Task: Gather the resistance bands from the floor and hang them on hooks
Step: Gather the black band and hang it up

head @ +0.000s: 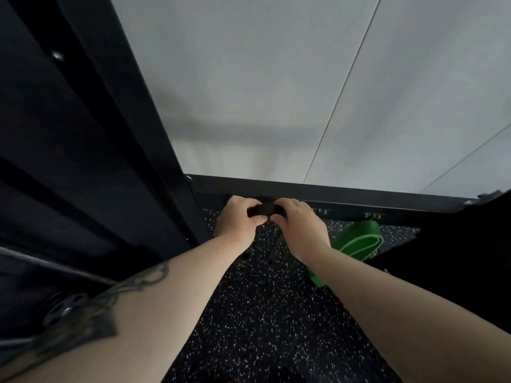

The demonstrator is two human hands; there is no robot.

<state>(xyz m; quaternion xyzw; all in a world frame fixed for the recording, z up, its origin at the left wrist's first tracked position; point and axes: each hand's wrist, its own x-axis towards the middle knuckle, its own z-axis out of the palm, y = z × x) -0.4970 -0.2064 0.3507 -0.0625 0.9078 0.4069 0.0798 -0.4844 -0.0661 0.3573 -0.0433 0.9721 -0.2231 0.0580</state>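
Gripping a black resistance band [265,210] between them, the left hand [240,217] and the right hand [297,219] are held out side by side in front of the person, low down near a black horizontal bar [345,193] that runs along the foot of a pale wall [276,92]. Each hand has its fingers curled over the top of the band and its thumb tucked beneath, so that a short, flat stretch of black shows in the gap between the two fists; the rest of the band is hard to make out against the dark ground below. A green resistance band [356,243] lies folded on the black speckled floor [276,313], just to the right of the right wrist and partly hidden behind the right forearm, its far end close to the bar. A tall black upright [132,120] of a rack rises along the left side of the view, meeting the bar at the corner just beside the left hand. The left forearm bears a dark tattoo [110,294] near the elbow. Whether any hook sits on the bar by the hands cannot be told.
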